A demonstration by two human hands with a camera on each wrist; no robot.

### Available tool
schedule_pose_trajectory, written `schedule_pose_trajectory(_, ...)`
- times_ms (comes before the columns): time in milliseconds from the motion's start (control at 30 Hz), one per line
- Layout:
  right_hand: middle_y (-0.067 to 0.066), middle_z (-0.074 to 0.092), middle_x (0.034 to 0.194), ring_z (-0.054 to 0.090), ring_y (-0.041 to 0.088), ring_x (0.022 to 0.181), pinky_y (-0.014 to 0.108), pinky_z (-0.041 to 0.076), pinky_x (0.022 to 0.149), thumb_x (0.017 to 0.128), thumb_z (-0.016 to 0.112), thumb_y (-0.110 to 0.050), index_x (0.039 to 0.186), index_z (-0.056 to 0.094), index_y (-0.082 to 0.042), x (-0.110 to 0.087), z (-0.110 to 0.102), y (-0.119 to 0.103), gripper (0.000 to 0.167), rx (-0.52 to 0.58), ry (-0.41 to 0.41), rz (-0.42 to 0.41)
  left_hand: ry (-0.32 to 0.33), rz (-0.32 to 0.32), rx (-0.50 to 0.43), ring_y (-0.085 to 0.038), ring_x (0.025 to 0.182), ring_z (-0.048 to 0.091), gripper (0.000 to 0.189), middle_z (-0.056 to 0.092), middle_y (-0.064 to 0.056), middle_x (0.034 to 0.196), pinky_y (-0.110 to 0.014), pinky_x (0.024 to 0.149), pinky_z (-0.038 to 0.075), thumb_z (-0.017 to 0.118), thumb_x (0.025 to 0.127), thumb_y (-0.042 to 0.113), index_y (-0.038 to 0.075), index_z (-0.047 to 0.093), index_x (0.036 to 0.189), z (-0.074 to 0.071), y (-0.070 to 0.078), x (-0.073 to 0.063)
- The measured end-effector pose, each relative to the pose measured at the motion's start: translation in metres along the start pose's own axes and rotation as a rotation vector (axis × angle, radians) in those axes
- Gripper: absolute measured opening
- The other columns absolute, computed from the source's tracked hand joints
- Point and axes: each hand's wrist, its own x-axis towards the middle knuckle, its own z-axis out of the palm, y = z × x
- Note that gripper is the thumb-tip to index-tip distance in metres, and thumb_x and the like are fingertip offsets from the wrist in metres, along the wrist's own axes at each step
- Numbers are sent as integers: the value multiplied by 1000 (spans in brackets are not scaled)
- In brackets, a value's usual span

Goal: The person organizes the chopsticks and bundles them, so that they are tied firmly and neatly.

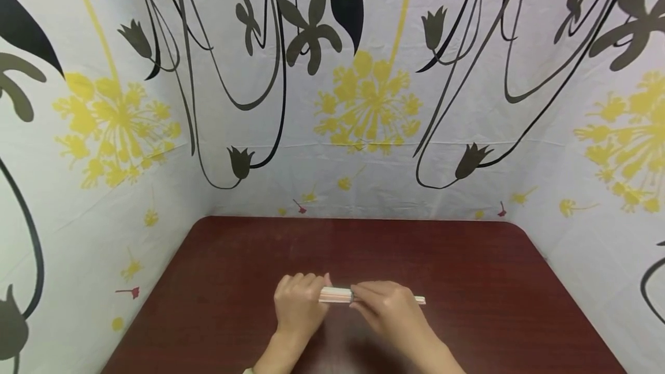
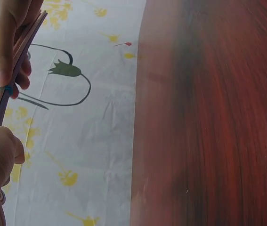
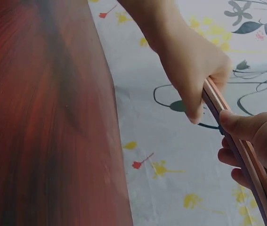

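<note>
A bundle of thin, pale and pinkish sticks (image 1: 335, 295) is held level over the table by both hands. My left hand (image 1: 301, 303) grips one end of it with curled fingers. Further along, my right hand (image 1: 387, 305) pinches the bundle between thumb and fingers, and the far end pokes out past that hand. A narrow bluish band (image 2: 5, 88) circles the sticks by the right thumb tip, and the right wrist view shows the band (image 3: 222, 130) there too. Seen from the wrists, one side of the bundle looks dark purple. Much of its length is hidden inside the hands.
Below the hands lies a dark red-brown wooden table (image 1: 249, 253) with rounded far corners. White cloth (image 1: 363, 189) printed with yellow flowers and dark stems hangs behind it and on both sides.
</note>
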Motion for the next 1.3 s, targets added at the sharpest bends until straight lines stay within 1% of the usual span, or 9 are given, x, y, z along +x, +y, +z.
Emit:
schedule_pose_trajectory(333, -1, 77, 95, 73, 13, 79, 33, 57, 71, 74, 84, -24, 102, 78, -10, -4, 1, 0, 32, -26, -30, 34, -9, 4, 12, -11, 38, 36, 44, 48, 6, 45, -26, 43, 29, 48, 91, 20, 17, 51, 47, -2, -3, -2)
schedule_pose_trajectory(600, -6, 76, 92, 72, 9, 76, 30, 56, 68, 96, 68, -31, 101, 78, -9, -20, -13, 21, 24, 14, -56, 94, -24, 18, -23, -11, 40, 38, 51, 51, 7, 48, -25, 44, 31, 47, 100, 29, 17, 54, 51, -4, -22, -6)
schedule_pose_trajectory(667, -5, 75, 92, 71, 8, 75, 25, 55, 68, 95, 70, -27, 102, 78, -8, -24, -14, 25, 21, 59, -49, 100, -40, 54, -77, -11, 42, 43, 37, 55, 8, 52, -25, 45, 33, 56, 93, 27, 17, 59, 58, -4, -26, -6)
schedule_pose_trajectory(767, -2, 74, 92, 69, 8, 74, 18, 54, 70, 93, 73, -20, 104, 76, -4, -29, -15, 31, 19, 141, -30, 103, -73, 102, -152, -11, 48, 50, 8, 59, 10, 60, -25, 50, 38, 71, 72, 21, 19, 65, 69, -4, -34, -6)
schedule_pose_trajectory(867, 0, 73, 93, 68, 9, 75, 15, 52, 71, 95, 70, -20, 104, 76, -2, -33, -15, 36, 21, 193, 17, 96, -117, 100, -215, -8, 52, 53, 22, 61, 12, 65, -24, 52, 42, 79, 56, 19, 21, 67, 74, -5, -44, -7)
schedule_pose_trajectory(967, 1, 72, 93, 66, 9, 73, 15, 51, 68, 96, 69, -21, 104, 75, -1, -37, -15, 42, 22, 220, 63, 82, -218, 24, -400, -3, 56, 52, 31, 62, 14, 70, -19, 53, 43, 92, 58, 23, 22, 71, 80, -6, -52, -10)
schedule_pose_trajectory(1133, -2, 72, 90, 62, 4, 70, 13, 49, 64, 87, 78, -16, 102, 75, -5, -40, -17, 49, 18, 248, 49, 131, -401, -233, -845, 1, 61, 47, 37, 67, 11, 79, -16, 52, 42, 96, 63, 21, 20, 76, 94, -9, -59, -14)
schedule_pose_trajectory(1200, -3, 71, 88, 61, 3, 68, 12, 48, 62, 80, 83, -9, 100, 75, -6, -42, -19, 51, 21, 254, 34, 167, -458, -334, -922, -1, 60, 46, 37, 70, 7, 83, -18, 51, 43, 95, 65, 17, 16, 77, 98, -12, -60, -13)
schedule_pose_trajectory(1300, -5, 70, 86, 57, 0, 65, 11, 46, 60, 73, 85, -1, 97, 75, -7, -45, -20, 56, 27, 271, 1, 225, -529, -424, -938, -2, 60, 49, 36, 72, 5, 88, -21, 52, 47, 92, 69, 14, 12, 77, 102, -19, -62, -8)
